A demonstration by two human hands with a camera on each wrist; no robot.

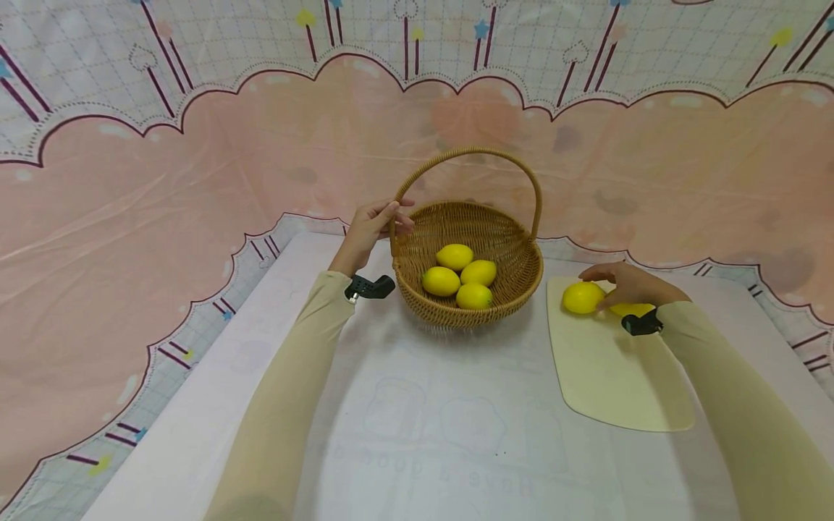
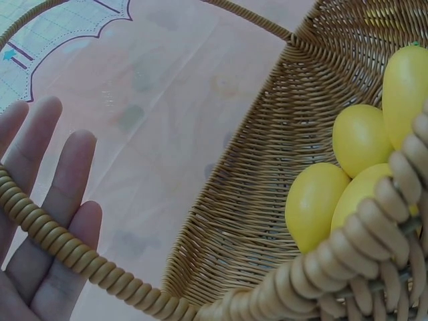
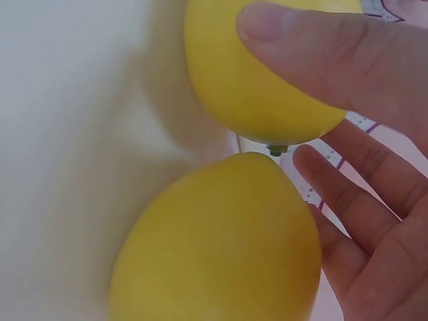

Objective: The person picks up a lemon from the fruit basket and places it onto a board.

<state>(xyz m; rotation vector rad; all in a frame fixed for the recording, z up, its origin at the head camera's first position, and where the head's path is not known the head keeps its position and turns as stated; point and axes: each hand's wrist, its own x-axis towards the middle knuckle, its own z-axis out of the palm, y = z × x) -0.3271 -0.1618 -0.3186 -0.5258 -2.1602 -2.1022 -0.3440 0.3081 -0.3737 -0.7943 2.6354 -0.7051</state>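
A brown wicker basket (image 1: 465, 315) with a tall arched handle (image 1: 478, 150) holds several yellow lemons (image 1: 454, 257). My left hand (image 1: 373, 226) grips the left foot of the handle, with fingers stretched out behind the wrapped cane (image 2: 100, 273) in the left wrist view; the thumb is out of that view. On the right, my right hand (image 1: 628, 286) holds a lemon (image 1: 583, 297) over the far end of a cream cutting board (image 1: 619, 383). Its thumb presses the near side of this lemon (image 3: 221, 73), fingers behind. A second lemon (image 3: 221, 247) lies under the palm, partly hidden in the head view.
A white cloth with faint print covers the table (image 1: 417, 434). Behind it hangs a pink and white patterned sheet (image 1: 313, 145). Black camera mounts (image 1: 371, 287) sit on both wrists. The basket stands left of the board, a narrow gap between them.
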